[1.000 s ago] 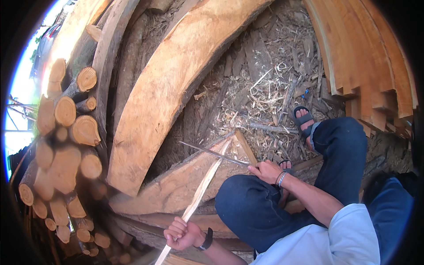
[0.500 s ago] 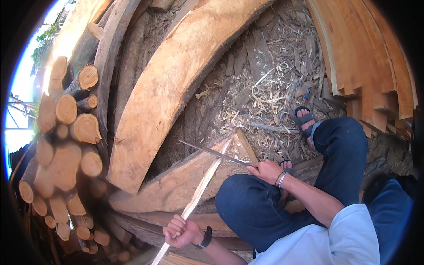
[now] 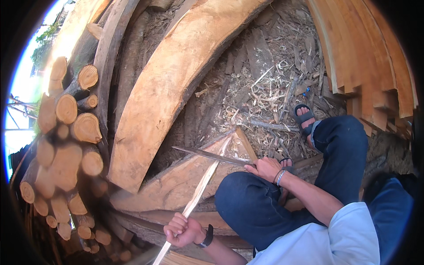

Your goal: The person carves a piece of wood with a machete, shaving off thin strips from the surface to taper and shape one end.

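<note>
While clamping low in the left hand (image 3: 183,230) a pale wooden strip (image 3: 200,189) slanted lengthwise forward-right over the slab (image 3: 161,194), holds a long knife (image 3: 202,153) across its upper part, clenched in the nearer right hand (image 3: 267,169).

Cut logs (image 3: 66,109), stacked at nine o'clock, pale round ends facing inward; one narrow weathered slab (image 3: 106,62), grey-brown, at ten o'clock, beside the stack; green foliage (image 3: 46,39) against bright daylight, also at ten, at the rim. One broad curved slab (image 3: 172,84), orange-tan face, dark bark along its inner edge, at eleven o'clock. Long sawn planks (image 3: 349,48), reddish-brown, piled with uneven ends at two o'clock; curled pale shavings (image 3: 269,88) strewn over the ground between one and two, with a small blue scrap (image 3: 306,90) near their edge; one thin grey stick (image 3: 274,126), lying at three o'clock
</note>
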A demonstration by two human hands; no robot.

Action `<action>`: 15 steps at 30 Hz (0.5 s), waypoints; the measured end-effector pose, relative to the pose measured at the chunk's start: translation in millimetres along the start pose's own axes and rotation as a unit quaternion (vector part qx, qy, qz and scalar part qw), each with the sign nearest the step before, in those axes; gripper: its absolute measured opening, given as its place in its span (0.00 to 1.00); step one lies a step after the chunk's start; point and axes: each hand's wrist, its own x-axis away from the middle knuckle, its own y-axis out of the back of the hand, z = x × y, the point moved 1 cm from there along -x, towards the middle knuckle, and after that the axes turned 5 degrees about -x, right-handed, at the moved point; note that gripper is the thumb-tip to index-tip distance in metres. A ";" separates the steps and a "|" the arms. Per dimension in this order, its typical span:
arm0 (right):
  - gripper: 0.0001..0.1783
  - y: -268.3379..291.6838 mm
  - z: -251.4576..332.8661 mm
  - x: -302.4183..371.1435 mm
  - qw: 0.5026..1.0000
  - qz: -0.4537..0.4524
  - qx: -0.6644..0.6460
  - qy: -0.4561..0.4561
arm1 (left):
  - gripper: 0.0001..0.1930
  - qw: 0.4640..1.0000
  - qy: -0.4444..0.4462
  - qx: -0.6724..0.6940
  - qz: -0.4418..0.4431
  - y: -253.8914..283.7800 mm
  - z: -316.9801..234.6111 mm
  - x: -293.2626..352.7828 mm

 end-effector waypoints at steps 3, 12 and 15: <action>0.40 -2.2 0.3 0.5 1.000 -0.011 0.013 0.022 | 0.19 1.000 0.000 -0.001 0.012 -0.3 -0.5 -1.8; 0.39 0.3 -10.7 -5.5 0.999 -0.024 0.007 -0.023 | 0.18 0.996 -0.018 -0.031 0.082 -21.2 -2.1 6.0; 0.40 -10.2 -9.3 -5.8 0.999 -0.040 -0.014 0.011 | 0.18 0.999 -0.021 -0.006 0.045 -19.7 -0.7 4.6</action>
